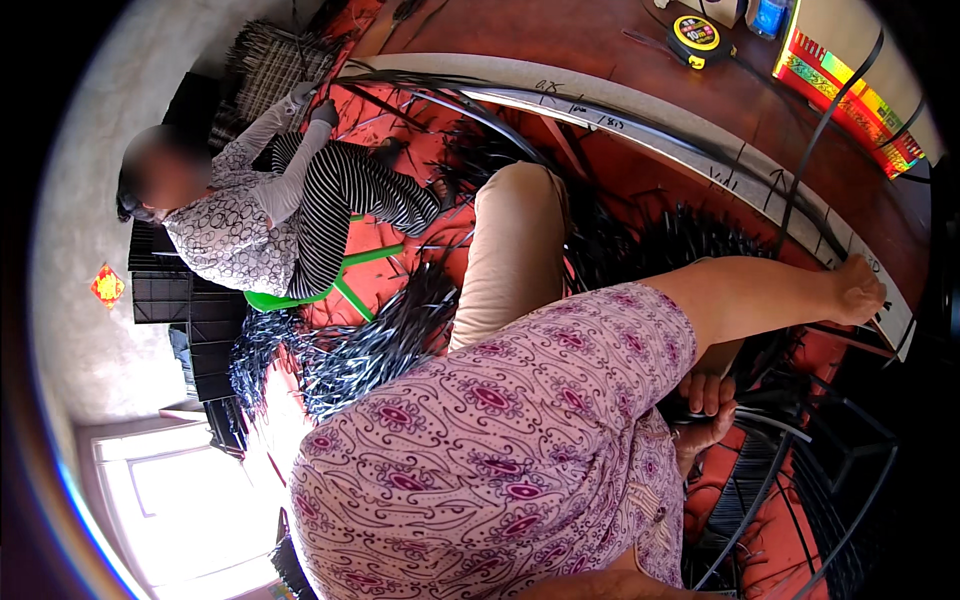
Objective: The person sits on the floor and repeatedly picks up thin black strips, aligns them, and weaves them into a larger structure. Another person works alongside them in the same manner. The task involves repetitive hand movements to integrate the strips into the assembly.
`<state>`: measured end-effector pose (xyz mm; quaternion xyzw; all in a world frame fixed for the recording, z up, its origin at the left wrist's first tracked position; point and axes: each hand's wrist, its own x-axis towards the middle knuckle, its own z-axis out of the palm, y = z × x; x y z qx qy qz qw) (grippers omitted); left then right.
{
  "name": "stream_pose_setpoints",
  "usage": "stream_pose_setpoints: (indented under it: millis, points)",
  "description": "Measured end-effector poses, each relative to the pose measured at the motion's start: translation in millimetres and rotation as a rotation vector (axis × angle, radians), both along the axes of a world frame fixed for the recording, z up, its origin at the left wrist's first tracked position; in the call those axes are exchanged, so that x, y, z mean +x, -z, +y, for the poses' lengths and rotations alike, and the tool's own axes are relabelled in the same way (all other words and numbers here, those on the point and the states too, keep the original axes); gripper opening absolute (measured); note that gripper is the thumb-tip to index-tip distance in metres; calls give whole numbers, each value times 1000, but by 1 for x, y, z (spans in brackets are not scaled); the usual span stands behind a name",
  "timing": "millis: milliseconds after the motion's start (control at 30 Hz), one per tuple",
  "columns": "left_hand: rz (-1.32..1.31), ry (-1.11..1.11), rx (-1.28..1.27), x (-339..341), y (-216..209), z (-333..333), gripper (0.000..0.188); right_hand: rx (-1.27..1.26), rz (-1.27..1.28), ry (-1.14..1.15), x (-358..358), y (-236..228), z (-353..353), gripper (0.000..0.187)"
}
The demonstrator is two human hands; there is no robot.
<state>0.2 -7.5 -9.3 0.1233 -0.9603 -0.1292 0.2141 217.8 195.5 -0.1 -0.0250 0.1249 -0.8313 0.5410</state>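
Close together, partly behind my pink patterned sleeve (480, 430), are my two hands. My left hand (706, 392) has its fingers curled, closed on black plastic strips (765, 398). Just below it my right hand (708, 432) appears pinched on the same strips; its wrist goes out of sight behind my clothing. My bare left arm (760, 300) reaches from the sleeve to a pale board, and what looks like the bent elbow rests by its end. A thin black frame (845, 455) stands beside the hands, with a panel of black strips (750, 480) next to it.
Along the pale marked board (600, 118) lie long black strips. A tape measure (698, 38) sits on the brown tabletop (560, 45). Heaps of black strips (385, 345) cover the red floor. A gloved co-worker (240, 220) sits on a green stool (345, 275) at left.
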Motion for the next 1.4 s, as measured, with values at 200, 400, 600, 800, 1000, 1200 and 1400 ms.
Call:
stream_pose_setpoints:
  millis: [200,400,600,800,1000,1200,1400]
  points:
    - [-103,-36,168,-1,-21,1,22,15,-3,39,2,-3,2,29]
    - [25,78,283,136,-42,31,17,203,-87,76,1,-13,4,17]
    - [-196,-307,1486,253,-114,69,41,279,66,66,11,-27,6,23]
    - [174,-197,389,289,-129,104,41,300,355,51,43,-32,16,55]
    - [248,-267,187,315,-157,143,27,246,518,0,72,-55,14,55]
    - [218,-352,-43,346,-154,151,27,234,554,-88,82,-62,13,42]
    - [233,-9,384,395,-167,131,43,199,549,-158,88,-65,30,29]
